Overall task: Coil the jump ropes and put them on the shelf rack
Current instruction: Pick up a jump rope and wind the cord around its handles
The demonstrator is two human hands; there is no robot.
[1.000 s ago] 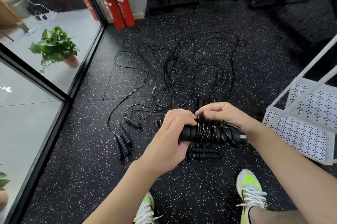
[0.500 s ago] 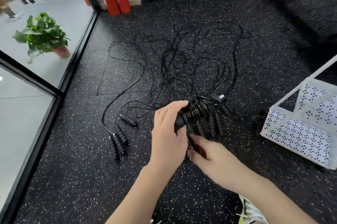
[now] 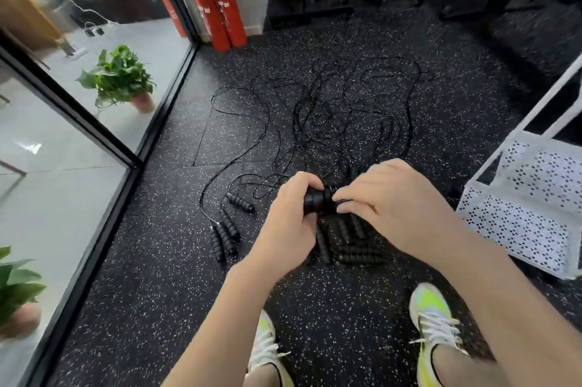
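My left hand [image 3: 288, 221] grips the black handles of a jump rope [image 3: 316, 202], with cord wound round them. My right hand [image 3: 385, 205] covers the other end of that bundle, its fingertips touching the wound cord; whether they pinch it is hidden. A tangle of thin black ropes [image 3: 343, 115] spreads over the floor beyond my hands. Several loose ribbed handles [image 3: 225, 233] lie to the left, and more handles [image 3: 349, 245] lie under my hands. The white perforated shelf rack [image 3: 519, 222] stands at the right.
Speckled black rubber floor [image 3: 330, 308] all round. Glass partition with a black frame [image 3: 132, 163] runs along the left, potted plants [image 3: 121, 79] behind it. Two red fire extinguishers [image 3: 220, 8] stand at the back. Gym equipment bases [image 3: 346, 5] at the far side. My shoes [image 3: 433, 317] below.
My right hand has come up from under the bundle and now lies over its right end. The view has tilted back up, so my shoes show again.
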